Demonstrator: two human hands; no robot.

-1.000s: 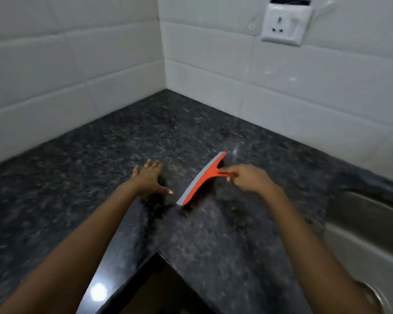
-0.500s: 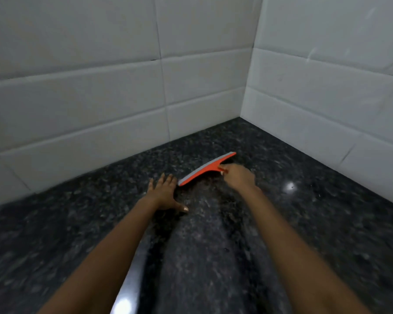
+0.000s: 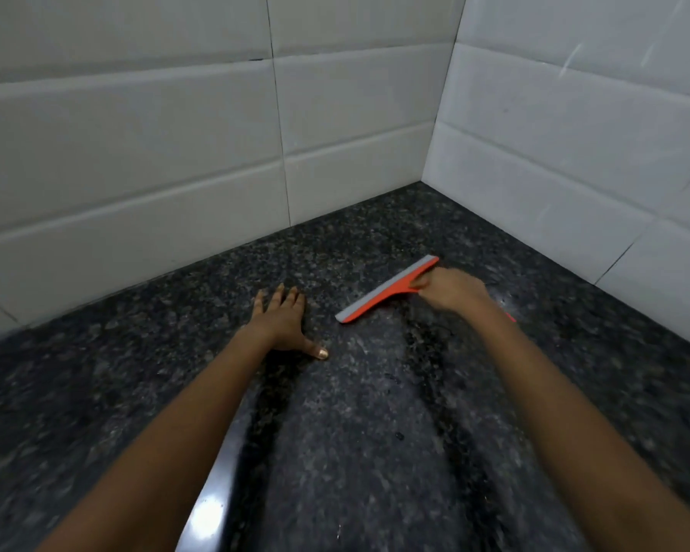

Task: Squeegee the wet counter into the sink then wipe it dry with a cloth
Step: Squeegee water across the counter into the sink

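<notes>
Overhead, dark speckled granite counter, white tiled walls

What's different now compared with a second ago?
The view has swung left: the sink and wall socket seen a second ago are out of frame. The squeegee now sits deeper in the tiled corner, its blade still on the counter. The right hand keeps its grip on the handle, and the left hand stays flat on the counter beside it.
</notes>
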